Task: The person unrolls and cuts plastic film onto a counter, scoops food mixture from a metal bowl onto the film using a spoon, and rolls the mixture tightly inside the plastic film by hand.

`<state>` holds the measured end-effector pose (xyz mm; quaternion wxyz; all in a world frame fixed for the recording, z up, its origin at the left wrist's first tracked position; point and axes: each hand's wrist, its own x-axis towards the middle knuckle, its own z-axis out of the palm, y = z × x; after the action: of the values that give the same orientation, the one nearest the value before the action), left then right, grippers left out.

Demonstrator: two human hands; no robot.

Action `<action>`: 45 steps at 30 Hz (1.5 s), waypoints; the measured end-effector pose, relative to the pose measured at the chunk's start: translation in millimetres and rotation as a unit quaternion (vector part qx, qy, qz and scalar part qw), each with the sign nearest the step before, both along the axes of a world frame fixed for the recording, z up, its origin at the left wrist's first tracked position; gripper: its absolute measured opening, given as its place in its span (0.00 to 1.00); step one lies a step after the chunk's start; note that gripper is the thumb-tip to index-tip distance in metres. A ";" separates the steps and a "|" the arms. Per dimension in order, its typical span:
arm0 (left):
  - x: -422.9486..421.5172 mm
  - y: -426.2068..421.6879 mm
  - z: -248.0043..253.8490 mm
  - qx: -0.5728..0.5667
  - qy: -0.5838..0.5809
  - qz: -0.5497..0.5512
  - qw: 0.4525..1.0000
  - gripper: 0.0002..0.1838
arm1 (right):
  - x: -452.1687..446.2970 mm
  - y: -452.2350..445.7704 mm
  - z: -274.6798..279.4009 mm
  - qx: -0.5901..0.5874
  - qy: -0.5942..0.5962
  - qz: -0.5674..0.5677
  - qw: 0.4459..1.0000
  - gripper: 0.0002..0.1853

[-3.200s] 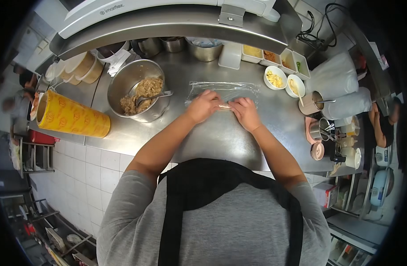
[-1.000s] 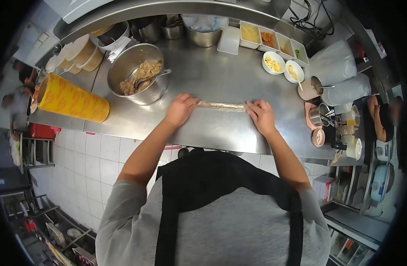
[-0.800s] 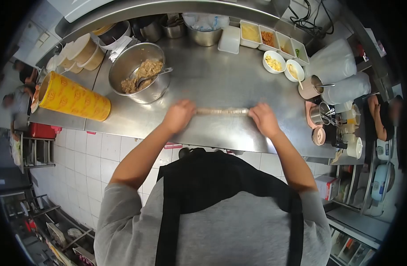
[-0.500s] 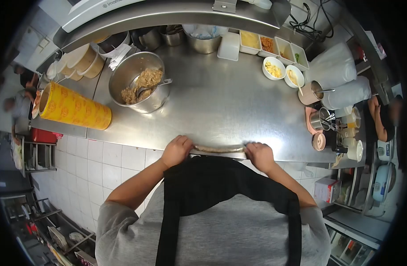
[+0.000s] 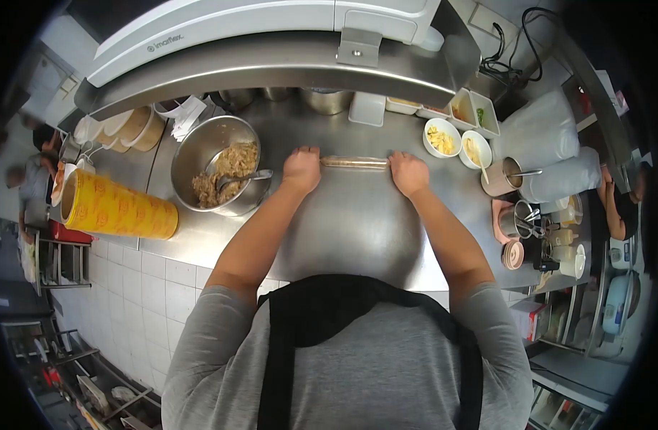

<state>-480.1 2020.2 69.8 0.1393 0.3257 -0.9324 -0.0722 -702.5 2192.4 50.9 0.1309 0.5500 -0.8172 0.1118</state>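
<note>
A thin, brownish sausage-shaped roll, seemingly wrapped in clear film, lies crosswise on the steel counter. My left hand is closed at its left end, and my right hand is closed at its right end; both arms reach well forward. The exact grip of the fingers on the ends is partly hidden. Left of my left hand stands a metal bowl with a pale brown minced mixture and a spoon in it.
A big yellow printed roll lies at the left. To the right are two white bowls of yellow pieces, a cup with a spoon and clear plastic bags. A steel shelf overhangs the back. Another person's arm shows far right.
Both hands have moved forward with the roll, from the counter's front edge to farther back, and my arms have straightened. The head view has also shifted slightly.
</note>
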 end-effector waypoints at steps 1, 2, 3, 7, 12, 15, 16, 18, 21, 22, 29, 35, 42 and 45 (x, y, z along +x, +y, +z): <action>-9.3 -7.4 0.2 0.006 -0.007 0.014 1.000 0.07 | -7.3 -11.6 -1.9 0.010 0.010 -0.017 1.000 0.10; -18.1 -15.4 -0.4 0.004 -0.012 0.017 1.000 0.07 | -11.8 -20.9 -1.4 0.019 0.019 -0.034 0.999 0.10; -25.8 -22.3 -1.2 0.002 -0.016 0.021 1.000 0.07 | -15.4 -27.9 -1.4 0.018 0.015 -0.045 0.999 0.10; -35.0 -35.7 -5.7 -0.005 0.005 0.001 1.000 0.07 | -24.4 -39.9 -4.6 0.010 -0.023 -0.053 0.998 0.08; -33.9 -30.5 -11.2 -0.017 0.076 -0.010 0.997 0.05 | -32.2 -30.1 -11.4 -0.068 -0.076 0.067 0.993 0.03; -37.3 -30.2 -9.7 -0.012 0.061 0.008 0.998 0.05 | -34.0 -21.4 -5.1 -0.122 -0.085 0.148 0.978 0.07; -38.2 -28.7 -8.5 -0.008 0.052 0.013 0.999 0.05 | -32.1 -16.2 -2.6 -0.116 -0.089 0.153 0.977 0.08; -40.4 -26.7 -6.6 -0.007 0.043 0.019 0.999 0.06 | -27.3 -8.2 7.0 -0.101 -0.098 0.165 0.976 0.10; -44.2 -24.3 -1.0 0.004 0.012 0.024 1.000 0.06 | -18.4 1.0 13.8 -0.093 -0.112 0.170 0.975 0.13; -43.6 -24.0 1.3 0.009 -0.003 0.025 1.000 0.07 | -13.6 4.8 12.2 -0.106 -0.118 0.160 0.974 0.13; -31.5 -28.0 -4.7 -0.006 0.028 -0.019 0.999 0.08 | -0.7 12.3 7.5 -0.106 -0.126 0.109 0.980 0.11; 5.0 -8.0 -3.7 0.022 0.103 -0.055 0.993 0.05 | 13.9 22.8 11.7 -0.149 -0.215 0.103 0.960 0.10; 38.2 35.0 7.1 0.094 0.077 -0.013 0.992 0.06 | 51.0 41.8 18.7 -0.136 -0.574 -0.047 0.806 0.10; 47.8 45.1 8.2 0.085 0.087 -0.020 0.992 0.07 | 55.6 52.9 31.7 -0.153 -0.645 -0.054 0.747 0.10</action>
<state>-432.4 2065.2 78.0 0.1901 0.3097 -0.9136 -0.1823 -646.9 2245.3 82.7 -0.3393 0.2747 -0.7073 0.5560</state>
